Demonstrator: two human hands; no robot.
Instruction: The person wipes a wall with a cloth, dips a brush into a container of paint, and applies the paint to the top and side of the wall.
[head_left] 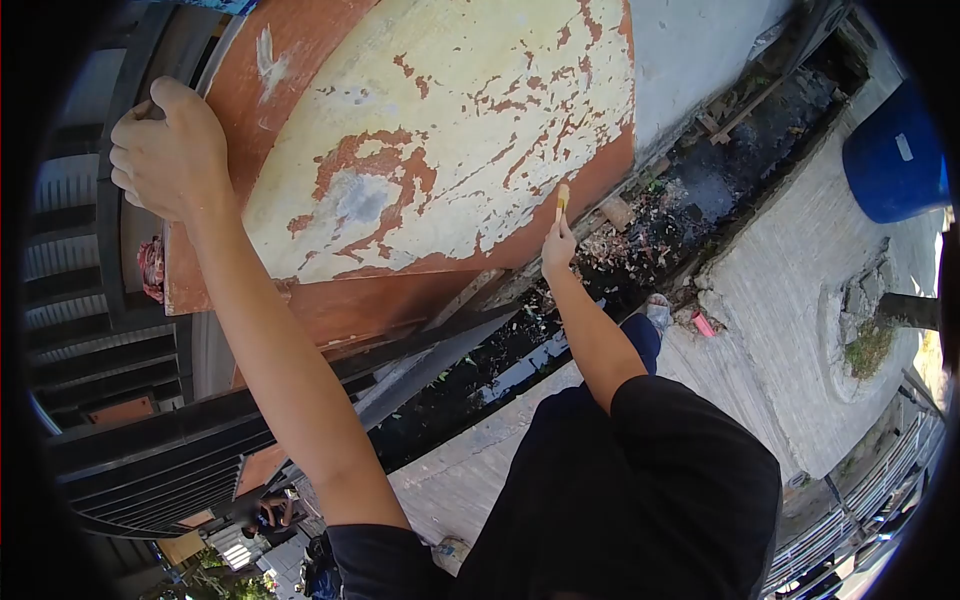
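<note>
A wall (480,130) with peeling cream paint over reddish-brown fills the upper middle of the head view. At its lower edge my right hand (559,247) is closed around the handle of a small tool (562,204) with a yellowish part; its tip is at the painted surface. At the upper left, my left hand (172,150) has its fingers curled at the wall's edge, beside a dark metal frame. What those fingers grip is hidden behind the hand.
Below the wall runs a dark drainage channel (480,372) with paint flakes and debris. A blue bin (897,155) stands on the concrete (790,290) at the right, near a pink object (703,323). Another person (272,512) appears at the lower left, beyond the railings.
</note>
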